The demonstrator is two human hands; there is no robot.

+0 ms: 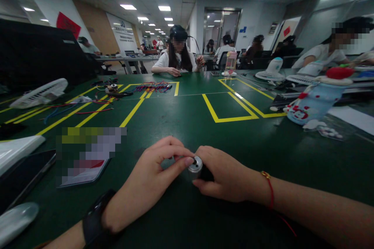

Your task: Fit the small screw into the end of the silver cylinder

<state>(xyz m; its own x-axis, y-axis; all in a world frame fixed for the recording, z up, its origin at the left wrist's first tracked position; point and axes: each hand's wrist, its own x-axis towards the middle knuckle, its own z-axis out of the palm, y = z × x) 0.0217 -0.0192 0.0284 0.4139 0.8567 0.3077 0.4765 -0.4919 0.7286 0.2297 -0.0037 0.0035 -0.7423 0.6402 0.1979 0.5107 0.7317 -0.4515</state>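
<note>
A small silver metal cylinder (pixel 195 169), with dark holes in its round end face, stands at the near middle of the green table. My right hand (pixel 226 172) is wrapped round it from the right, thumb at the near side and fingers behind. From the left, my left hand (pixel 162 163) reaches to its top. The thumb and index finger are pinched together at the rim, by a dark spot on the end face. Whatever lies between those fingertips is too small to make out.
Left of my hands lie a clear-edged card sleeve (pixel 96 173), a dark phone (pixel 26 183) and a white fan (pixel 41 93). Bundled wires (pixel 153 87) lie farther back. To the right stands a blue bottle (pixel 318 99). Across the table sits a person (pixel 178 54).
</note>
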